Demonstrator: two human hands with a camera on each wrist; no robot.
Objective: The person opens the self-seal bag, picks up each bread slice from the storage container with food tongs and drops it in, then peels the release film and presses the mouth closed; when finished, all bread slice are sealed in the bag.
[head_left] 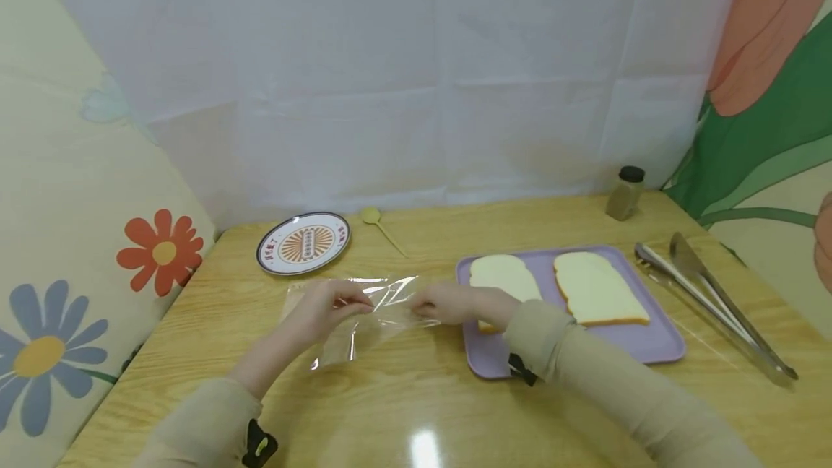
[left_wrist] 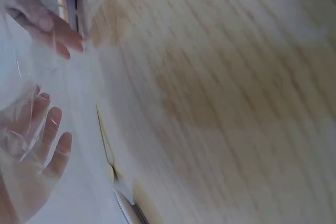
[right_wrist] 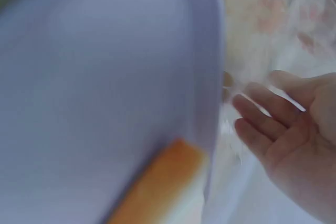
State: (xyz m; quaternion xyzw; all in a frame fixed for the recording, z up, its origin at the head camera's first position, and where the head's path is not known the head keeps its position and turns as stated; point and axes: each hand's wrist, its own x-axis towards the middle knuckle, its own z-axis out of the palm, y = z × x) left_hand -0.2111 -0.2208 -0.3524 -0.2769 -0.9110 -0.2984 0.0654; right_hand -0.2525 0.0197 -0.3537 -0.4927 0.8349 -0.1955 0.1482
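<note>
A shiny clear plastic bag (head_left: 351,341) spreads between both hands, low over the front left of the table. My left hand (head_left: 325,309) pinches it between thumb and fingers near its middle. At its right edge, my right hand (head_left: 448,302) grips it with bent fingers. In the left wrist view the film lies across my left hand (left_wrist: 37,145), whose fingers show through it. Beside the purple tray (head_left: 477,363), the right wrist view shows my right hand (right_wrist: 294,124) with fingers bent toward the film. Two bread slices (head_left: 601,291) lie on that tray, the left one partly behind my right forearm.
Behind the bag are a round patterned plate (head_left: 305,244) and a yellow-green spoon (head_left: 372,216). Metal tongs (head_left: 715,302) lie right of the tray. A small black-lidded jar (head_left: 625,193) stands at the back right, before a white cloth backdrop (head_left: 390,78).
</note>
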